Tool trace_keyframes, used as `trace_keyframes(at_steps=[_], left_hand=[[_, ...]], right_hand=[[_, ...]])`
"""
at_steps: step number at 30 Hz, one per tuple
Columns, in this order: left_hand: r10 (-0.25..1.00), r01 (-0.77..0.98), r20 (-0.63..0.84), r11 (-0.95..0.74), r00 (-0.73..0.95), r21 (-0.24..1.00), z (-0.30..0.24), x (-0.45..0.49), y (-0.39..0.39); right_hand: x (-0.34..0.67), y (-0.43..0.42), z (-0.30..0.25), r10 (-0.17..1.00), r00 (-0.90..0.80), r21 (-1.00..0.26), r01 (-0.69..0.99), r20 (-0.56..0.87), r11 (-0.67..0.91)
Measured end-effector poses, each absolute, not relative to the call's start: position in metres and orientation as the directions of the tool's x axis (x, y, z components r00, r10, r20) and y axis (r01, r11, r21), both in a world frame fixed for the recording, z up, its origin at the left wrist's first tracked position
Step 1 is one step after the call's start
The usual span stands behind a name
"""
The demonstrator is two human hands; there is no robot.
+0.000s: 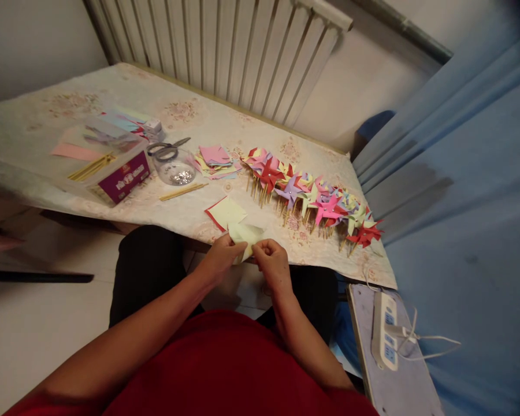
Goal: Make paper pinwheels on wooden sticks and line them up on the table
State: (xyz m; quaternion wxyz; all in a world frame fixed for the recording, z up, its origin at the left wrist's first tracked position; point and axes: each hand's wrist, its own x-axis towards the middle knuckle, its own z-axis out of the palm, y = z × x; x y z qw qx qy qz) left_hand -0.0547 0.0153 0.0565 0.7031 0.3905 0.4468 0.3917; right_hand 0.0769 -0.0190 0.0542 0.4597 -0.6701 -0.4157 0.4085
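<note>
Between my two hands, just off the table's front edge, is a pale yellow-green piece of paper (pixel 245 232) with its corners curled. My left hand (pixel 222 254) pinches its left side. On the right, my right hand (pixel 272 260) grips its edge between thumb and fingers. Behind my left hand, a pale green square and a red one lie in a small paper pile (pixel 227 212) on the table. Several finished paper pinwheels (pixel 329 207) on thin sticks stand in rows to the right. What lies under my fingertips is hidden.
Scissors (pixel 167 150) rest across a clear round tub (pixel 175 169) of small shiny pins. Left of it is a plastic box (pixel 123 176) with sticks. Loose sticks (pixel 184 191) and coloured paper squares (pixel 216 159) lie nearby. A power strip (pixel 385 329) sits at lower right.
</note>
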Motion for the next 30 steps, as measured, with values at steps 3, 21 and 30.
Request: trace_keyframes(at_steps=[3, 21, 30], left_hand=[[0.893, -0.199, -0.325, 0.395, 0.311, 0.897, 0.059, -0.060, 0.018], [0.668, 0.173, -0.310, 0.266, 0.676, 0.948, 0.072, -0.073, 0.033], [0.680, 0.258, -0.261, 0.109, 0.685, 0.960, 0.069, -0.073, 0.039]], right_hand=[[0.092, -0.018, 0.058, 0.911, 0.406, -0.972, 0.174, -0.077, -0.160], [0.125, 0.002, 0.075, 0.914, -0.272, -0.931, 0.289, -0.302, -0.222], [0.119, 0.001, 0.068, 0.908, -0.284, -0.889, 0.427, -0.308, -0.168]])
